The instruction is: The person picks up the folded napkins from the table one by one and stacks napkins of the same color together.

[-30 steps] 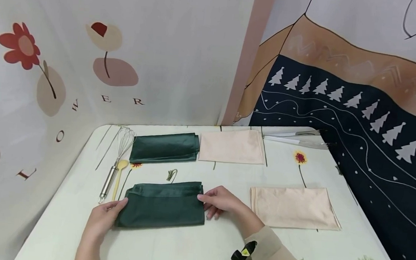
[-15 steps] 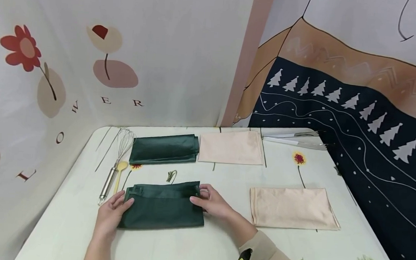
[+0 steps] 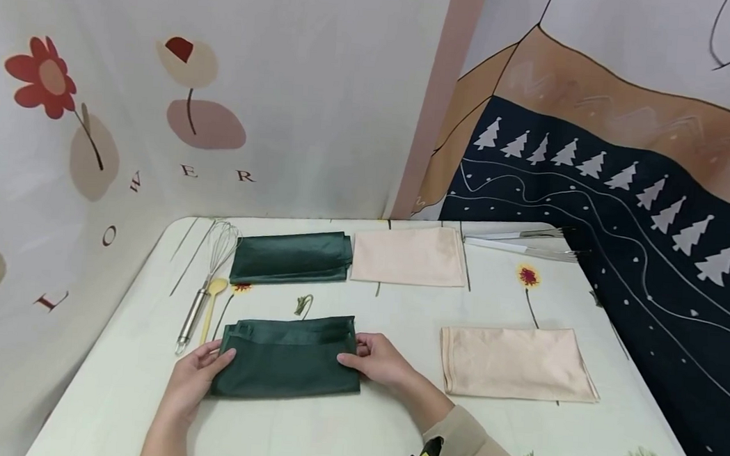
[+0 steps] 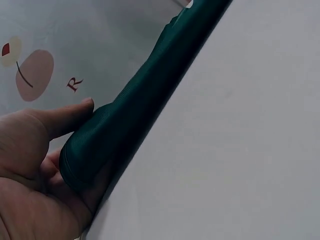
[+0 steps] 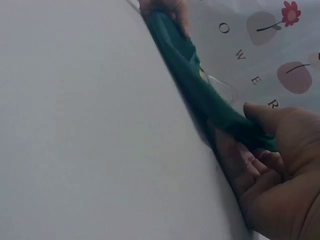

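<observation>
A folded dark green cloth [image 3: 288, 363] lies at the front of the table between both hands. My left hand [image 3: 189, 378] pinches its left end, thumb on top and fingers beneath, as the left wrist view shows with the green cloth [image 4: 120, 115] in the grip. At the opposite end my right hand [image 3: 385, 362] holds the cloth the same way. In the right wrist view the right hand [image 5: 280, 160] has its fingers tucked under the green cloth [image 5: 200, 90], which looks slightly raised at that end.
Behind lie another folded green cloth [image 3: 290, 258] and a folded pale pink cloth [image 3: 408, 256]. A second pink cloth [image 3: 516, 363] is at right. A whisk [image 3: 201, 288] and yellow spoon [image 3: 212, 302] lie at left; white-handled utensils [image 3: 514, 244] lie at the back right.
Both hands have shifted their hold on the green cloth's ends: the left moved slightly right and the right hand's thumb came over the top. The cloth has barely moved.
</observation>
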A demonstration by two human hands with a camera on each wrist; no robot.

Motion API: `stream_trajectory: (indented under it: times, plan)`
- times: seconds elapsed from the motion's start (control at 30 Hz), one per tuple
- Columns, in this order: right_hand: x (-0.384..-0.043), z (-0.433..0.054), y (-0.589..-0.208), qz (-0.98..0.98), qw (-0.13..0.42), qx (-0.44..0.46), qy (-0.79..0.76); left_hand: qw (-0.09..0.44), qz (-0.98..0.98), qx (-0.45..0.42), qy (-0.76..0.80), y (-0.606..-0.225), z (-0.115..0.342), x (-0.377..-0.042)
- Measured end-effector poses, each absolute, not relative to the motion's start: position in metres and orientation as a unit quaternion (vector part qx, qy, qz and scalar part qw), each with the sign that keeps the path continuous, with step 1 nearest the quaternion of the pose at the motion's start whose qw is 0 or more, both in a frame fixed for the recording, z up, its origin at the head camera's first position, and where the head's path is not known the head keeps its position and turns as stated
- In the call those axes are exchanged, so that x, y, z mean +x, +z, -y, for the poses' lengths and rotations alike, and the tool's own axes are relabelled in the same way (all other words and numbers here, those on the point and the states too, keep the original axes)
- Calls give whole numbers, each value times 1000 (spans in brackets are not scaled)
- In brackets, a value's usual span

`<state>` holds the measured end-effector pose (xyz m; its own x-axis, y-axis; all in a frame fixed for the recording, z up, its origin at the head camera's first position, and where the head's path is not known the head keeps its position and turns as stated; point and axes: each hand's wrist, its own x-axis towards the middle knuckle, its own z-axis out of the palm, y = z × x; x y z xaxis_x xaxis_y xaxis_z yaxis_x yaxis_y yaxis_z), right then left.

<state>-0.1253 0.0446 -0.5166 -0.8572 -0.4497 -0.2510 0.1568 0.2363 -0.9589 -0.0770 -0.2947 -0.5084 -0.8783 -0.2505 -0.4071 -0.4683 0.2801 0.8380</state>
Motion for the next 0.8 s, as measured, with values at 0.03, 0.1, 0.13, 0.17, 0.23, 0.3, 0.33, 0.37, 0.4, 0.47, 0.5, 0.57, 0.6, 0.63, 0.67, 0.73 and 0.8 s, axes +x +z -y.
stream_trajectory:
  times: [0.03,0.1,0.13,0.17,0.23,0.3,0.33,0.37,0.4,0.47,0.5,0.57,0.6,0.63,0.67,0.73,0.8]
  plan:
    - [-125,-46,-517,-754,246,-109,-599,100,-794,-224,556,-508,295,-77]
    - [-125,-49,-516,-770,244,-126,-576,103,-796,-220,554,-508,295,-76]
    - [-125,-50,-516,-773,246,-134,-569,104,-799,-217,551,-509,295,-76]
    - [-125,-52,-515,-775,249,-139,-564,103,-803,-213,546,-509,295,-76]
    - [-125,-55,-515,-772,258,-143,-563,96,-811,-212,536,-509,294,-76]
    - [-125,-57,-516,-771,261,-145,-563,78,-820,-214,525,-510,292,-75]
    - [-125,-57,-517,-771,259,-147,-563,68,-824,-216,519,-511,292,-75]
    - [-124,-57,-518,-771,258,-148,-564,58,-826,-218,516,-511,291,-75]
    - [-124,-57,-519,-771,256,-150,-563,52,-826,-223,514,-512,291,-74]
    - [-123,-56,-520,-772,252,-152,-563,45,-829,-228,508,-513,291,-71]
    - [-122,-56,-521,-773,251,-152,-563,47,-830,-231,505,-513,292,-70]
    - [-121,-56,-521,-773,252,-150,-563,56,-831,-239,499,-512,294,-67]
    - [-121,-57,-520,-772,254,-147,-563,63,-831,-244,496,-511,294,-65]
    - [-120,-57,-519,-768,259,-145,-567,69,-830,-247,495,-510,296,-64]
    - [-120,-58,-518,-765,264,-141,-571,74,-829,-249,495,-509,297,-63]
    - [-120,-59,-516,-759,270,-136,-576,78,-827,-252,496,-509,297,-62]
    - [-120,-61,-515,-755,273,-138,-580,75,-826,-250,499,-509,297,-62]
